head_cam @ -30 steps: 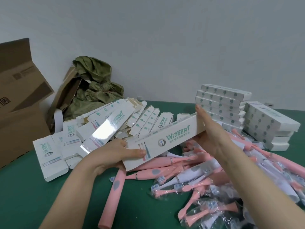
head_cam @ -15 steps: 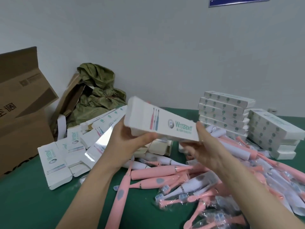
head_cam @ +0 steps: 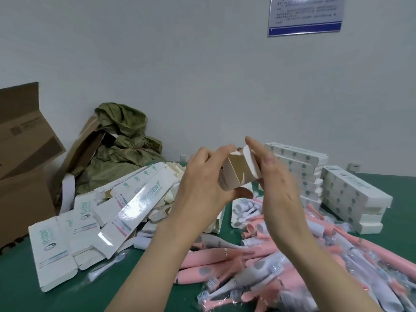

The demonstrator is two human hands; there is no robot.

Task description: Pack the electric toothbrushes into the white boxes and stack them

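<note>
View: head camera, looking down on both grips.
Step in hand: a white box (head_cam: 234,176) is apparently being set up, one end not yet closed.
Left grip (head_cam: 202,188): curled round the box's body, thumb underneath; the box is held above the bench (head_cam: 27,289), open end turned toward the camera.
Right grip (head_cam: 276,183): fingers straight and together, laid against the end flap (head_cam: 248,161); blurred, nothing is pinched.
Held box, contents: only brown inner card is seen; whether a toothbrush lies deeper inside cannot be told.
Next move: the flap probably needs folding and tucking, the box being steadied by the left grip.
Toothbrushes (head_cam: 258,262): pink and white, many bagged, heaped below both grips.
Near stack (head_cam: 299,167): closed boxes just beyond the right grip; contents hidden.
Far stack (head_cam: 353,197): closed boxes well right of the right grip.
Flat boxes (head_cam: 126,206): unfolded, left of the left grip.
Brown carton (head_cam: 22,165): far left, flap raised, interior unseen.
</note>
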